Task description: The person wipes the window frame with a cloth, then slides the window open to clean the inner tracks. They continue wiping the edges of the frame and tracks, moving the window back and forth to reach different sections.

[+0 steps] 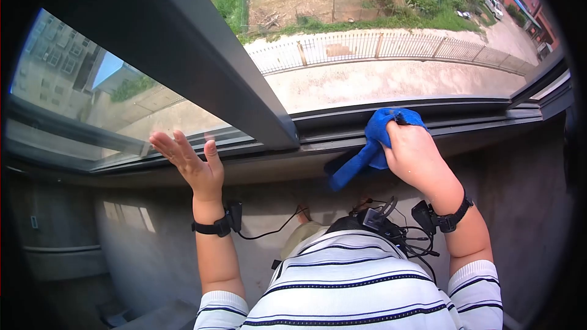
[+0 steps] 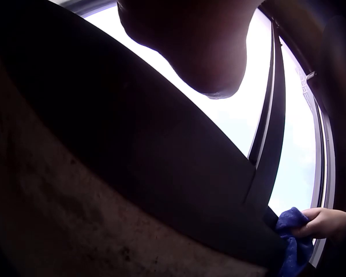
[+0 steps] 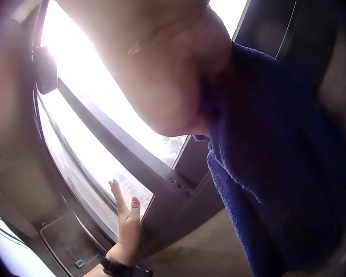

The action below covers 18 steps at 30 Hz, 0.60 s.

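In the head view my right hand [image 1: 416, 153] grips a bunched blue cloth [image 1: 374, 142] at the track of the window sill [image 1: 330, 142]; one end of the cloth hangs down over the sill's inner edge. My left hand [image 1: 194, 168] is raised with fingers spread, beside the glass pane [image 1: 131, 95] on the left, and holds nothing; whether it touches the glass I cannot tell. The right wrist view shows the cloth [image 3: 288, 156] hanging from my right hand [image 3: 167, 75], whose fingertips are hidden. The left wrist view also shows the cloth [image 2: 294, 242] gripped at the far right.
A thick dark window post [image 1: 202, 43] slants down to the sill between the hands. Outside are a metal fence [image 1: 379, 46], a garden plot and a parked white vehicle [image 1: 493, 6]. Black cables and a device [image 1: 382, 220] lie at my waist.
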Available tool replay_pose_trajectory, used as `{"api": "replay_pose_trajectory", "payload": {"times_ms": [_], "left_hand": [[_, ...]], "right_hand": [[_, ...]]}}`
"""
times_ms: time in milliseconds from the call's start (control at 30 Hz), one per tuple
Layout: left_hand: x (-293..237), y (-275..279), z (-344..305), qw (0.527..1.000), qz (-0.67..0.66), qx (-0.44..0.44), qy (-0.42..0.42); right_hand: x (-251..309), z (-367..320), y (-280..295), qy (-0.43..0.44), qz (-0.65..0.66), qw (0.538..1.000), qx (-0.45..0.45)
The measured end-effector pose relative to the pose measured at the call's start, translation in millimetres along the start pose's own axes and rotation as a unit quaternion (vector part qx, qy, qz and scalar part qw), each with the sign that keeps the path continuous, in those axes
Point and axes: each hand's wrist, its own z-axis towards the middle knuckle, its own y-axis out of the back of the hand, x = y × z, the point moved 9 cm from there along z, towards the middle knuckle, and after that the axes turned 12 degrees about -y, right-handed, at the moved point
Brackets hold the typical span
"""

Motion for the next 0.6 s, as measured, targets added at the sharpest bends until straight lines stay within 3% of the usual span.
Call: {"api": "replay_pose_trajectory", "payload": {"times_ms": [67,200,267,300,400,533,600], "left_hand": [[-0.4,0.4,-0.7,1.0,-0.004,-0.005,-0.004],[-3.8,-2.7,1.7,0.999,-0.017,-0.044,-0.001],[-3.9,-7.9,1.5,0.998,-0.006,-0.066,-0.005],[-5.1,-7.9,1.3,0.996,0.008,-0.086,-0.01],[-4.2,-8.9,-0.1,0.995,0.018,-0.095,0.001],[-0.3,-7.3,-0.1,0.995,0.023,-0.099,0.002],[-0.5,-6.8,1.1,0.994,0.035,-0.101,-0.001]], "right_hand": [[-34.7,-9.9,19.8,-0.005,-0.005,0.999,-0.048],[-116.1,-29.3,53.0,-0.148,-0.07,0.982,-0.095],[-133.6,-43.3,67.3,-0.13,-0.101,0.968,-0.188],[-128.2,-50.8,73.3,-0.101,-0.051,0.966,-0.232],[-75.5,-58.2,66.4,-0.008,0.082,0.968,-0.237],[-5.0,-44.8,12.8,0.09,0.106,0.983,-0.119],[47.5,-32.7,-2.2,0.185,0.149,0.968,-0.085]]}}
